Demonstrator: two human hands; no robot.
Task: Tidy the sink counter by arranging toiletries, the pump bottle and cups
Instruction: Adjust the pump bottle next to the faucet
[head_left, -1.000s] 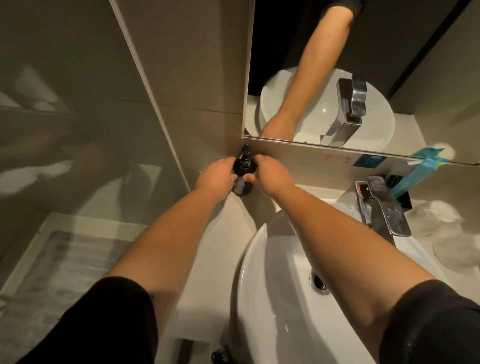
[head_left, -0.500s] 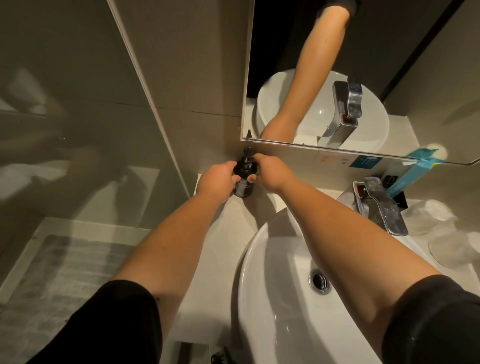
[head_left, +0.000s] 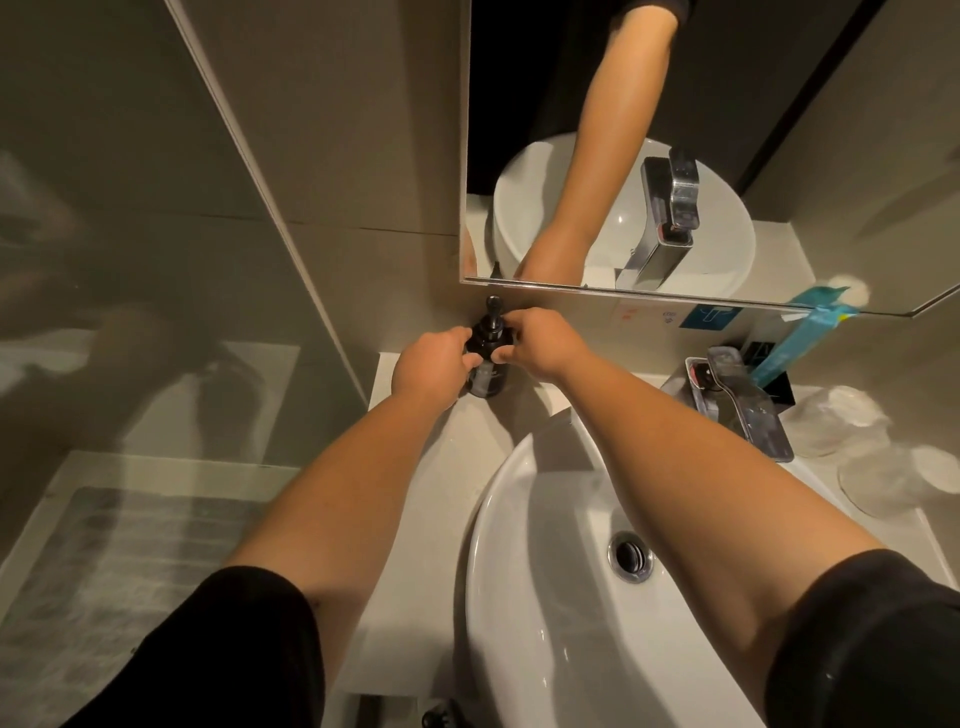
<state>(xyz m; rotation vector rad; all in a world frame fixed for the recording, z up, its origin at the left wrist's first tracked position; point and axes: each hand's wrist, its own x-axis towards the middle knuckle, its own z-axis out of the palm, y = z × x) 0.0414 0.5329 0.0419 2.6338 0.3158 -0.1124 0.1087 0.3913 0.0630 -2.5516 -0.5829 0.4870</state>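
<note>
A dark pump bottle (head_left: 487, 375) stands upright on the white counter (head_left: 415, 519) in the back left corner, just under the mirror. My left hand (head_left: 431, 364) grips its left side and my right hand (head_left: 540, 343) grips its right side near the neck. The pump head pokes up between my hands. Two clear plastic-wrapped cups (head_left: 831, 421) (head_left: 893, 478) lie on the counter at the right. A teal toiletry packet (head_left: 800, 338) leans out of a black holder (head_left: 774, 382) behind the faucet.
A white round basin (head_left: 545, 597) fills the lower middle, with a chrome faucet (head_left: 743, 405) at its back right. A mirror (head_left: 675, 156) hangs above. A glass shower partition (head_left: 156, 260) stands at the left, with a grey mat (head_left: 114, 571) on the floor.
Both hands have stayed on the pump bottle. The bottle and my hands sit slightly lower and nearer the mirror's edge in view, as the camera tilted a little.
</note>
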